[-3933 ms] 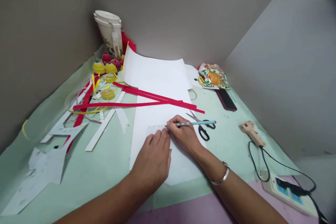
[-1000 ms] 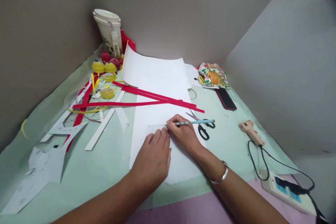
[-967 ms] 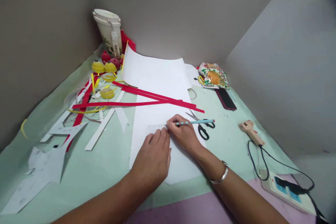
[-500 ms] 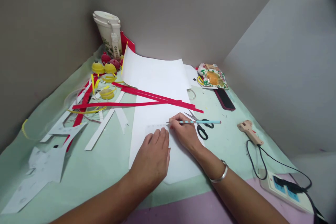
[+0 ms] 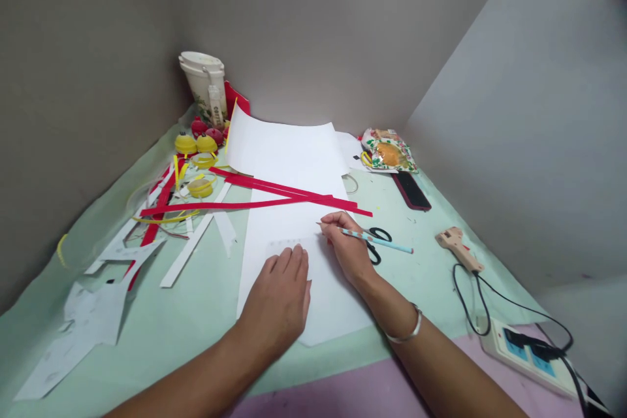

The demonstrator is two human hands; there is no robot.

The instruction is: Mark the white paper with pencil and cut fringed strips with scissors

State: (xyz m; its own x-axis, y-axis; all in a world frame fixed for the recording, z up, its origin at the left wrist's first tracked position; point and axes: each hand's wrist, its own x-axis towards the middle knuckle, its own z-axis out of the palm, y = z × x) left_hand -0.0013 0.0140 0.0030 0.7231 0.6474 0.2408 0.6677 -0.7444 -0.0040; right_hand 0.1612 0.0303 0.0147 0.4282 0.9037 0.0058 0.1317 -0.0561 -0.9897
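Observation:
My left hand lies flat on a white sheet of paper, fingers stretched forward and close together. Just beyond its fingertips a row of faint grey marks shows on the sheet. My right hand pinches a light blue pencil, its tip pointing left and its back end slanting down to the right. Partly behind the right hand are scissors with black handles; their blades are hidden. Long red strips lie across the paper beyond both hands.
Paper scraps, white strips and yellow rings are spread at left. A lidded bucket stands at the back. On the right are a phone, a snack packet, a glue gun and a power strip.
My right hand has drawn slightly right, away from the row of marks, and the pencil has tilted with its back end lower. The camera view has shifted a little; my left hand still rests on the paper.

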